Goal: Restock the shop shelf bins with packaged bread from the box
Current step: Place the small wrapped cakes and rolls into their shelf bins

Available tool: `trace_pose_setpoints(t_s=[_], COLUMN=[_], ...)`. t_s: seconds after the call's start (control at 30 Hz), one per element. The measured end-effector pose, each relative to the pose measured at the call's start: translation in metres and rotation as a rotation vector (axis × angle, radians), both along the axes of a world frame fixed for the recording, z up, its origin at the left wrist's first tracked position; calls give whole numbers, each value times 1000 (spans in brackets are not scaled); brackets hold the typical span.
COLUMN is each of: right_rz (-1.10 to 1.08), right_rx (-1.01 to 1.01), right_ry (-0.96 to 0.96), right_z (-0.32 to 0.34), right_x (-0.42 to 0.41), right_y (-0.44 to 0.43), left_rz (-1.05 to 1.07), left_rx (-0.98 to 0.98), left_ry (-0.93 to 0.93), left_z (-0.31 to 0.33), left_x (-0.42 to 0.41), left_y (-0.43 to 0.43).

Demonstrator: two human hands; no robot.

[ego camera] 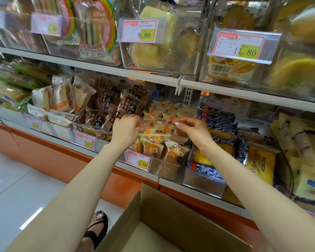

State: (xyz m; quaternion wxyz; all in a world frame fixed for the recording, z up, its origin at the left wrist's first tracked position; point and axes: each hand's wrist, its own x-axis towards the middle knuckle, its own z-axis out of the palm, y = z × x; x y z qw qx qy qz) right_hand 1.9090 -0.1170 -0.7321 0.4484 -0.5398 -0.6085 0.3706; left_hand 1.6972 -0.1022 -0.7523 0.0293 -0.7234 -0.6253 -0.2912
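Packaged bread (162,127), a small orange-labelled pack, is held over the clear bin (169,169) on the lower shelf (198,190), approx. at the top of the stack already there. Its wrapper appears pinched at the left edge by the curled fingers of the left hand (125,130). At the right edge it is pinched by thumb and forefinger of the right hand (193,130), other fingers loosely curled. The two-handed hold is prob. used so the pack is laid flat and squared w/ its neighbours. The bin is seen nearly full, w/ similar packs stood upright at the front behind the 15.60 price tag (138,161). Dark brown packs (105,113) are stacked in the bin to the left, blueberry-print packs (218,122) to the right. A cardboard box (153,206) is left open below the shelf, w/in reach; no packs are seen in its visible part.
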Motion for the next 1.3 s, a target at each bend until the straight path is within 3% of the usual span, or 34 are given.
trace_pose_setpoints(t_s=[0.13, 0.27, 0.53, 0.8, 0.87, 1.0, 1.3], right_rz=[13, 53, 118, 187, 139, 70, -12], right_rx=[15, 41, 51, 27, 3, -24, -47], right_ry=[3, 3, -14, 29, 72, 238, 336], right_z=[2, 5, 4, 10, 9, 9, 5], right_x=[-3, -9, -19, -20, -17, -11, 0], right_y=[-1, -4, -11, -14, -12, -10, -5], left_rz=[12, -177, -296, -380, -393, -272, -198], left_rx=[143, 153, 137, 7, -15, -9, -177], left_ry=[-372, -825, -1338, -1509, -1476, -1226, -1293], left_z=[24, 42, 46, 39, 37, 32, 24], left_x=[-10, -28, -49, -37, -34, -31, -14], left_y=[-16, -34, -46, -39, -36, -35, -36])
